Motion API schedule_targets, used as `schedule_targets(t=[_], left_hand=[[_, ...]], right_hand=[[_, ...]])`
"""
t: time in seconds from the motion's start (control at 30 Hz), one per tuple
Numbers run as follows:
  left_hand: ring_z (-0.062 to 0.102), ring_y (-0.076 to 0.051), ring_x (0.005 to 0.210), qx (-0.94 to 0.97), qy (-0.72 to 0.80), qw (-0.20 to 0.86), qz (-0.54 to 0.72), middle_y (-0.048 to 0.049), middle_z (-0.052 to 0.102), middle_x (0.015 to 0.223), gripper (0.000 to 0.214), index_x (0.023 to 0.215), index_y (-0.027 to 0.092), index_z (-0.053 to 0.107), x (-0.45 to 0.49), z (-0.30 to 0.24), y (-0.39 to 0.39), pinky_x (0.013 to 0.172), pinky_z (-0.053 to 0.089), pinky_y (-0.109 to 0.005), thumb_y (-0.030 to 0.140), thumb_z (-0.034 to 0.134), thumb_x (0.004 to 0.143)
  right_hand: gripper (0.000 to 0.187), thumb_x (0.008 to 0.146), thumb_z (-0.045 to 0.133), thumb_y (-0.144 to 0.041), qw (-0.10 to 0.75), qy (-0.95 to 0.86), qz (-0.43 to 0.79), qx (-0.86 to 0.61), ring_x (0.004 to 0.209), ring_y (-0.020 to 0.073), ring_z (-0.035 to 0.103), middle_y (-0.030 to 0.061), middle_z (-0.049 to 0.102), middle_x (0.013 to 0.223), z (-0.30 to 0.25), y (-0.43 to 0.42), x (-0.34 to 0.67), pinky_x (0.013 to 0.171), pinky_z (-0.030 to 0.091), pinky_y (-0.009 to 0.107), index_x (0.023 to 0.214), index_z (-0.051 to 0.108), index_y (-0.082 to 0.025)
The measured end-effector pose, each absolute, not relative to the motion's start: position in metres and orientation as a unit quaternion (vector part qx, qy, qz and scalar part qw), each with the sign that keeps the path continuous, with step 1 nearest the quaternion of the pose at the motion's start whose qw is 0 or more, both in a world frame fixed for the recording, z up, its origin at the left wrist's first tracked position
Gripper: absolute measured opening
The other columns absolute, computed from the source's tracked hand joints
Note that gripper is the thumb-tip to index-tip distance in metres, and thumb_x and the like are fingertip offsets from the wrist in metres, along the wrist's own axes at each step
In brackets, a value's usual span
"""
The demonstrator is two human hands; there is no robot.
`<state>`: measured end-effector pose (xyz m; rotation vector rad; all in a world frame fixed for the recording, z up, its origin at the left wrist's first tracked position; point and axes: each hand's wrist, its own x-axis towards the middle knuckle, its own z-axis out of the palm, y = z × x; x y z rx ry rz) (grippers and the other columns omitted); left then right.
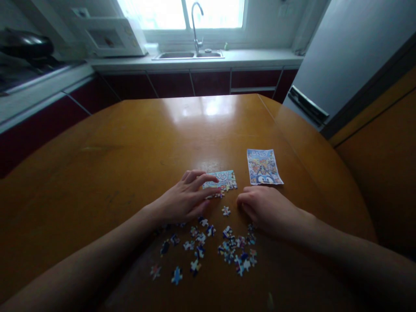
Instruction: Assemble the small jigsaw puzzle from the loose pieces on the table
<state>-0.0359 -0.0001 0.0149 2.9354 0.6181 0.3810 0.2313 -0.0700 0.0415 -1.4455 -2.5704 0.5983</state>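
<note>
A partly joined jigsaw puzzle lies on the wooden table, its lower edge uneven. Over its left side my left hand is open, fingers spread and bent, fingertips at the puzzle's lower left edge. My right hand rests on the table to the right of the puzzle, fingers curled in; whatever they may hold is hidden. Between the hands lies a single puzzle piece. Several loose pieces are scattered below my left hand, and another cluster of pieces sits below and left of my right hand.
A creased printed picture sheet lies beyond my right hand. The brown wooden table stretches away to a counter with a sink and a microwave. A refrigerator stands at the right.
</note>
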Motion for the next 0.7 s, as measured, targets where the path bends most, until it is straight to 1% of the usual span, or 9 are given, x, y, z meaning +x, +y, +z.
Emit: schedule_targets(t=[0.13, 0.23, 0.3, 0.43, 0.53, 0.57, 0.63, 0.7], left_hand=[[0.045, -0.026, 0.116, 0.948, 0.256, 0.037, 0.184, -0.0053, 0.057, 0.129, 0.038, 0.126, 0.028, 0.056, -0.036, 0.011, 0.004, 0.1, 0.039, -0.044, 0.016, 0.053, 0.091], [0.049, -0.022, 0.107, 0.918, 0.309, 0.03, 0.246, -0.0051, 0.063, 0.115, 0.029, 0.118, 0.024, 0.06, -0.036, 0.008, 0.009, 0.096, 0.042, -0.041, 0.015, 0.054, 0.09], [0.052, -0.021, 0.102, 0.89, 0.343, 0.046, 0.297, -0.0055, 0.064, 0.106, 0.023, 0.111, 0.02, 0.062, -0.037, 0.006, 0.012, 0.091, 0.045, -0.038, 0.014, 0.053, 0.091], [0.057, -0.018, 0.091, 0.811, 0.417, 0.113, 0.394, -0.0036, 0.066, 0.091, 0.016, 0.093, 0.019, 0.064, -0.038, 0.002, 0.021, 0.082, 0.047, -0.034, 0.011, 0.051, 0.087], [0.058, -0.016, 0.078, 0.739, 0.476, 0.19, 0.437, -0.0029, 0.067, 0.086, 0.015, 0.09, 0.019, 0.066, -0.04, -0.001, 0.027, 0.067, 0.045, -0.029, 0.014, 0.052, 0.086], [0.058, -0.015, 0.077, 0.716, 0.486, 0.22, 0.45, -0.003, 0.067, 0.085, 0.015, 0.089, 0.018, 0.066, -0.041, -0.001, 0.029, 0.064, 0.044, -0.028, 0.014, 0.052, 0.086], [0.06, -0.015, 0.076, 0.684, 0.492, 0.263, 0.47, -0.0029, 0.068, 0.083, 0.015, 0.086, 0.018, 0.066, -0.042, -0.002, 0.032, 0.064, 0.045, -0.027, 0.014, 0.052, 0.084], [0.061, -0.015, 0.079, 0.665, 0.491, 0.288, 0.484, -0.0027, 0.068, 0.082, 0.014, 0.084, 0.017, 0.066, -0.043, -0.003, 0.034, 0.068, 0.046, -0.027, 0.013, 0.052, 0.082]], right_hand=[[0.02, 0.086, 0.051, -0.013, 0.06, -0.853, 0.204, -0.477, 0.071, 0.0135, 0.057, 0.0032, 0.067, 0.08, 0.042, -0.069, 0.231, 0.066, 0.039, 0.027, 0.076, 0.066, -0.019], [0.023, 0.087, 0.048, -0.012, 0.054, -0.848, 0.213, -0.482, 0.073, 0.0148, 0.059, 0.0039, 0.068, 0.081, 0.04, -0.068, 0.231, 0.068, 0.04, 0.028, 0.08, 0.069, -0.02], [0.023, 0.087, 0.048, -0.012, 0.054, -0.844, 0.222, -0.484, 0.074, 0.0155, 0.06, 0.0038, 0.067, 0.082, 0.039, -0.067, 0.232, 0.069, 0.041, 0.029, 0.081, 0.069, -0.02], [0.024, 0.088, 0.047, -0.015, 0.051, -0.845, 0.236, -0.477, 0.075, 0.0174, 0.061, 0.0047, 0.067, 0.082, 0.035, -0.065, 0.235, 0.068, 0.042, 0.031, 0.082, 0.069, -0.021], [0.024, 0.087, 0.047, -0.015, 0.061, -0.848, 0.241, -0.469, 0.075, 0.0184, 0.062, 0.0048, 0.068, 0.082, 0.031, -0.065, 0.238, 0.069, 0.043, 0.032, 0.085, 0.07, -0.022], [0.024, 0.087, 0.047, -0.015, 0.062, -0.848, 0.242, -0.467, 0.075, 0.0186, 0.062, 0.0048, 0.068, 0.082, 0.03, -0.065, 0.238, 0.069, 0.044, 0.032, 0.086, 0.07, -0.023], [0.025, 0.087, 0.047, -0.016, 0.067, -0.847, 0.244, -0.468, 0.075, 0.019, 0.063, 0.005, 0.068, 0.083, 0.028, -0.065, 0.24, 0.069, 0.044, 0.033, 0.087, 0.07, -0.023], [0.025, 0.087, 0.046, -0.016, 0.066, -0.846, 0.244, -0.469, 0.075, 0.0195, 0.063, 0.0052, 0.068, 0.084, 0.026, -0.065, 0.241, 0.069, 0.044, 0.034, 0.088, 0.07, -0.024]])
